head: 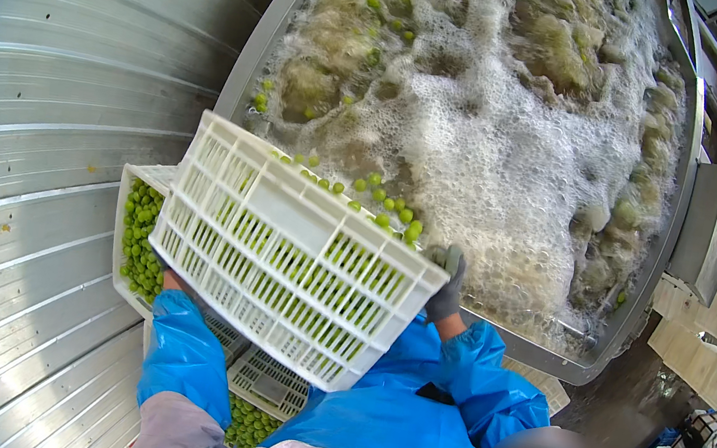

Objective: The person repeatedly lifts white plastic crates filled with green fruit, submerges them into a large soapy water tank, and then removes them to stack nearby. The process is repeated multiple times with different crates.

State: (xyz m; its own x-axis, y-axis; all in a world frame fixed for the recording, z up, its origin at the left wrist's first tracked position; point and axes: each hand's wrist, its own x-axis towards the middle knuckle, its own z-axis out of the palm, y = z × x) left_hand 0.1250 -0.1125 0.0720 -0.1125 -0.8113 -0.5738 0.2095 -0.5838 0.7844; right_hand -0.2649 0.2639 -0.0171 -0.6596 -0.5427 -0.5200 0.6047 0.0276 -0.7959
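A white slatted plastic crate (298,250) is tilted over the near rim of a metal tank (243,65), and round green fruits (405,216) spill past its upper edge into foaming water (476,144). Gripping the crate's right end is my right hand (447,284), in a dark grey glove. My left hand (170,279) is at the crate's lower left corner, mostly hidden behind it; only the wrist area shows, above a blue sleeve. More green fruits show through the slats, and some float near the tank's left side.
Another white crate of green fruits (142,232) stands at the left, beside a corrugated metal wall (56,176). Below are further crates (269,382) and fruits (249,425). White crates (695,362) lie on the wet floor at the right, past a metal frame (703,222).
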